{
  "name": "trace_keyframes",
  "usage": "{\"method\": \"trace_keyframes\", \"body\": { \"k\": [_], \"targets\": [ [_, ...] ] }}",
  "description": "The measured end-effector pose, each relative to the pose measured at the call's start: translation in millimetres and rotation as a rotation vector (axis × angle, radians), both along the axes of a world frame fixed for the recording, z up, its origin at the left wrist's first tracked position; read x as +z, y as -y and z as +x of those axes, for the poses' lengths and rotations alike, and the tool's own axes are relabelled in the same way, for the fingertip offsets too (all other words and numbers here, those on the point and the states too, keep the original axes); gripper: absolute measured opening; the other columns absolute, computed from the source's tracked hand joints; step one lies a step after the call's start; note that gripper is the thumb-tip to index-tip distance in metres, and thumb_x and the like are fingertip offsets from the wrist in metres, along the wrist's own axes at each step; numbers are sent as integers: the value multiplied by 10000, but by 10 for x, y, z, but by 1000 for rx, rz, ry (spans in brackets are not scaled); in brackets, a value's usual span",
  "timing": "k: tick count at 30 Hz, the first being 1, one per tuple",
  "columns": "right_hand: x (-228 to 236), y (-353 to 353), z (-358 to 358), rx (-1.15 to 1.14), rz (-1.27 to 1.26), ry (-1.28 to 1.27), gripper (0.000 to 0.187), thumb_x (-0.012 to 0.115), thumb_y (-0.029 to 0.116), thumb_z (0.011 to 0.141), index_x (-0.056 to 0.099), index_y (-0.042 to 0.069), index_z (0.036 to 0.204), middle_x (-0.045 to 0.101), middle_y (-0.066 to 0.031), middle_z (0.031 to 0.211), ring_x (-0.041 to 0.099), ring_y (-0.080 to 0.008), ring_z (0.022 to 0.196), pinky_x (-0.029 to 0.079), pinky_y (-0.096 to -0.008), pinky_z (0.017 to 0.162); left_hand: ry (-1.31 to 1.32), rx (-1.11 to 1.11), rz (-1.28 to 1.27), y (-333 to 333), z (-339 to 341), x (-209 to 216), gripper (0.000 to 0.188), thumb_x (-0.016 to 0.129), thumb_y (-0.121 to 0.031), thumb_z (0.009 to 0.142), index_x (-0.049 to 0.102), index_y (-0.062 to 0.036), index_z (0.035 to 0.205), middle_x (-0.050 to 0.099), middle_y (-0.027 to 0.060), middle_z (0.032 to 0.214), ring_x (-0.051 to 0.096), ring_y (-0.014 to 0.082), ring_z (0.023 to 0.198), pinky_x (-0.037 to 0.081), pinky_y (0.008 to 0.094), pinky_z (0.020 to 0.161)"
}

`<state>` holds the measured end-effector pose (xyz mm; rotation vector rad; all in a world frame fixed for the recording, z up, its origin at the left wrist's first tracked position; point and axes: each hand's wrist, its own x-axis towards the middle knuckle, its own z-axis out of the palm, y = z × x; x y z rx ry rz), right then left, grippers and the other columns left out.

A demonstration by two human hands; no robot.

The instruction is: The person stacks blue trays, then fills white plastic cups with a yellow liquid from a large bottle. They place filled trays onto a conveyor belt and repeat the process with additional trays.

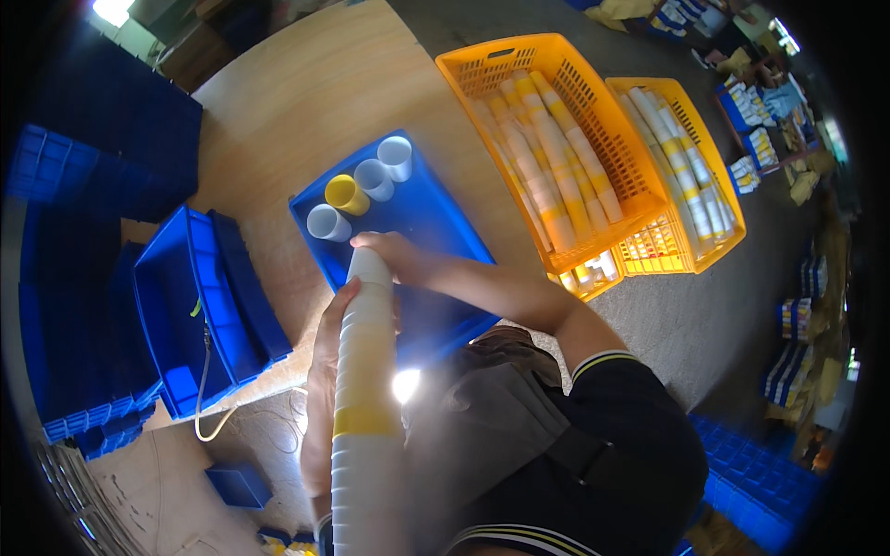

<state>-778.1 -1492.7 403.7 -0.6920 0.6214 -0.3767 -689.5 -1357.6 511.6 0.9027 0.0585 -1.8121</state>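
Note:
A long stack of nested cups (pixel 363 371), mostly white with yellow ones among them, runs from the lower edge up to the blue tray (pixel 451 206). My left hand (pixel 332 329) is wrapped around the stack from its left side, a little below its far end. At that far end my right hand (pixel 397 257) grips the end cup, thumb and fingers closed on it. Inside the tray, just beyond my hands, a white cup (pixel 329 222), a yellow cup (pixel 347 195) and two more white cups (pixel 375 179) stand in a slanting row.
The tray lies on a wooden table (pixel 278 111). To the right, a yellow crate (pixel 579 83) holds several long cup stacks, with another yellow crate (pixel 681 93) beside it. Blue bins (pixel 190 306) stand at the left, where a thin hose (pixel 201 394) hangs.

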Motion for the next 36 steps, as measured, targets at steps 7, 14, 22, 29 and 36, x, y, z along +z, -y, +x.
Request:
{"method": "trace_keyframes", "body": {
  "k": [7, 14, 22, 29, 36],
  "targets": [
    [176, -123, -164, -28, 366, 22, 542, 587, 464, 942, 476, 34, 1253, 587, -137, 1094, 586, -252, 1031, 518, -427, 786, -91, 38, 38, 197, 1, 83, 555, 636, -376, 905, 494, 81, 1186, 633, 192, 895, 673, 236, 684, 602, 310, 595],
    [-215, 250, -342, -377, 550, 65, 753, 512, 652, 897, 418, 68, 1363, 533, -224, 1287, 493, -366, 1248, 320, -583, 1065, -275, 171, 90, 272, -107, -200, 594, 605, -406, 930, 441, 61, 1259, 574, 212, 1033, 631, 285, 840, 590, 353, 712],
    [-228, 73, -202, -234, 377, 156, 617, 540, 551, 938, 470, 59, 1303, 576, -127, 1229, 508, -290, 1216, 348, -507, 1072, -168, 185, 112, 179, 29, -471, 647, 520, -462, 963, 404, 74, 1307, 546, 237, 1095, 612, 304, 903, 580, 373, 746],
    [-314, -42, -43, 46, 360, 130, 646, 615, 494, 917, 440, 27, 1328, 547, -153, 1245, 520, -267, 1182, 404, -464, 1023, -345, 267, 164, -26, 107, -416, 656, 512, -485, 964, 402, 51, 1326, 536, 249, 1120, 610, 305, 943, 597, 374, 726],
    [-270, -262, -152, 124, 202, 137, 460, 581, 372, 971, 500, 24, 1260, 569, -131, 1216, 543, -233, 1136, 409, -404, 1035, -332, 327, 92, -130, 88, -559, 608, 500, -494, 972, 464, 40, 1260, 569, 221, 1078, 632, 296, 886, 591, 376, 699]
  ]
}}
